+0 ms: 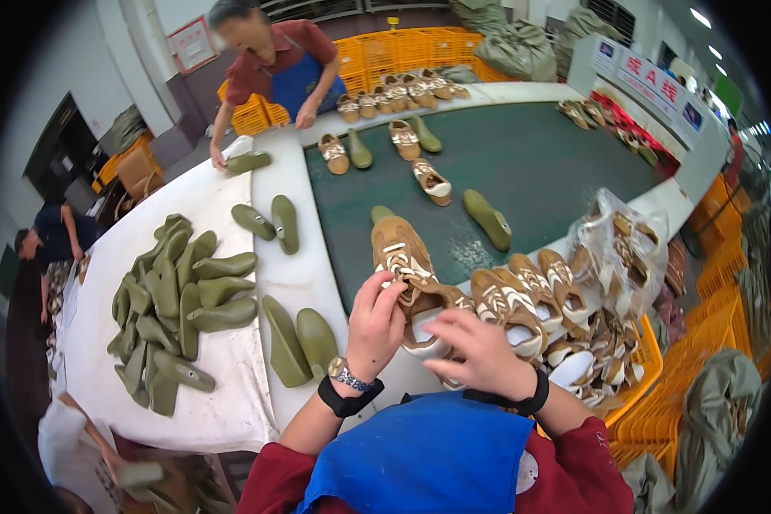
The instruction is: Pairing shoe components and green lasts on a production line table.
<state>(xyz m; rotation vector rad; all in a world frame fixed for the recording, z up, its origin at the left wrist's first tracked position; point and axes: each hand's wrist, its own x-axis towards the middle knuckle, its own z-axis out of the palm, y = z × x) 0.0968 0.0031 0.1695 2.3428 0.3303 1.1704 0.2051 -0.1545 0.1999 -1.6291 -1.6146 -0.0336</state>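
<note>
- Held the brown shoe over the near edge of the green surface, pinched at its laced opening in the left hand.
- Held the right hand by its heel, fingers loosely spread (blurred; could not tell contact).
- Saw other shoes inside a clear bag and an orange crate.
- Saw green lasts piled on white cloth at left.

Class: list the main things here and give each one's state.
Brown and white laced sneaker: upright, opening upward
Left hand: closed on the sneaker
Right hand: fingers loosely spread
Olive-green shoe lasts: mostly heaped on white cloth
Clear plastic bag: holding shoes
Orange plastic crate: filled with sneakers
Dark green belt: moving or still, unclear
</note>
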